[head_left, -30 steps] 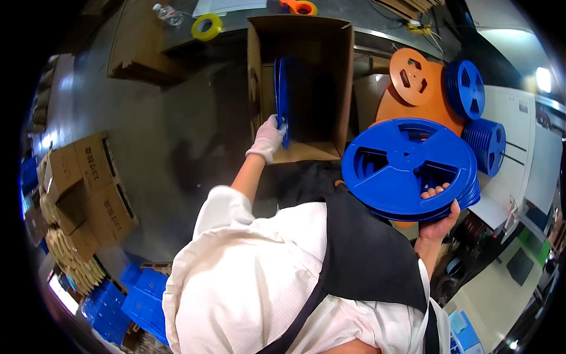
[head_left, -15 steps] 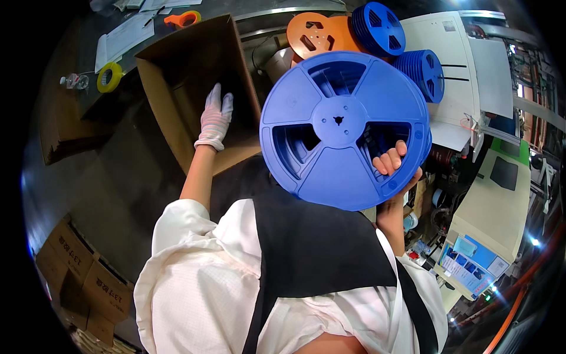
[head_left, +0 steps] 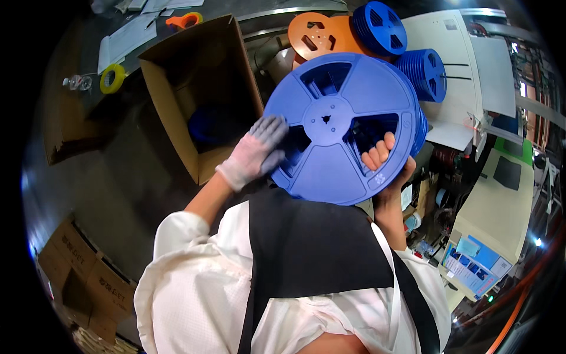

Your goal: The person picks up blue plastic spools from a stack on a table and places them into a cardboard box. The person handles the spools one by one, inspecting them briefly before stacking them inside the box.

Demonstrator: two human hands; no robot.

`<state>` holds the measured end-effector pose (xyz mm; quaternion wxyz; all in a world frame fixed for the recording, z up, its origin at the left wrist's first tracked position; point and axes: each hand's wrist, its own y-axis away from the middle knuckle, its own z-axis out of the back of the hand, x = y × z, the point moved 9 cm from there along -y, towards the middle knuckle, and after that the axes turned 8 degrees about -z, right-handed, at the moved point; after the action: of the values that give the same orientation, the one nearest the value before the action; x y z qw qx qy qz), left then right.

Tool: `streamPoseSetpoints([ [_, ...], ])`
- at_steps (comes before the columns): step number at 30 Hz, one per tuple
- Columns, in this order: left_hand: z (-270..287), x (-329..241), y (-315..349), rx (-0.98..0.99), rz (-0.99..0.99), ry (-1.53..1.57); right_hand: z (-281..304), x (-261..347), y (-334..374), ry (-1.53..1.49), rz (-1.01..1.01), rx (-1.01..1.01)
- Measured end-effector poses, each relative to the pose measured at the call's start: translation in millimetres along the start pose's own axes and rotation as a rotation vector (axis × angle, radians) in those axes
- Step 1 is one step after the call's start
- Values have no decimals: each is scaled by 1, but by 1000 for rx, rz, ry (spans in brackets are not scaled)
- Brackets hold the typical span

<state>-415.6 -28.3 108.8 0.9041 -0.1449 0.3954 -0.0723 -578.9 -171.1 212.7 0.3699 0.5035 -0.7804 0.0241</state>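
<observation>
A stack of large blue plastic reels (head_left: 349, 174) is held up in front of my chest, its spoked face with three cut-out windows turned toward me. My bare right hand (head_left: 380, 154) grips the stack at the lower right, fingers hooked through a window and the palm behind the rim. My left hand (head_left: 254, 150), in a whitish glove, lies with stretched fingers at the left rim of the stack; whether it presses on the reel I cannot tell. Just left stands an open cardboard box (head_left: 172, 121), with something blue and round (head_left: 210, 123) in its shadowed inside.
Behind the held stack stand orange reels (head_left: 318, 36) and smaller blue reels (head_left: 420, 74), beside a white panel (head_left: 454, 88). Yellow tape (head_left: 112, 78), an orange tape dispenser (head_left: 184, 20) and papers (head_left: 127, 44) lie upper left. Folded cartons (head_left: 88, 277) sit lower left.
My left hand has come out of the box and moved right to the reel stack's left rim. The stack has shifted slightly left, and the blue shape in the box now shows.
</observation>
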Motion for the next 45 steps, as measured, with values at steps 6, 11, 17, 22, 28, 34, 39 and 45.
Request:
streamPoseSetpoints([
  [6, 18, -44, 16, 149, -264, 108, 10, 7, -19, -133, 2, -36],
  [11, 33, -50, 25, 75, -155, -36, 3, 9, -28, -105, -9, -146],
  [17, 78, 14, 117, -618, 572, 882, 3, -1, -32, 20, -74, -328],
  [22, 78, 20, 159, -1008, 671, 1488, 20, -10, -16, 0, -46, -305],
  [28, 68, 14, 178, -1079, 620, 1616, 14, -18, -16, 40, -61, -298],
  [34, 65, 16, 182, -1085, 621, 1628, 16, -23, -18, 24, -76, -291],
  [39, 62, 20, 189, -1129, 679, 1612, 23, -26, -21, 5, -84, -268],
  [45, 33, 69, 207, -1251, 865, 1455, 35, -39, -19, -45, -95, -311],
])
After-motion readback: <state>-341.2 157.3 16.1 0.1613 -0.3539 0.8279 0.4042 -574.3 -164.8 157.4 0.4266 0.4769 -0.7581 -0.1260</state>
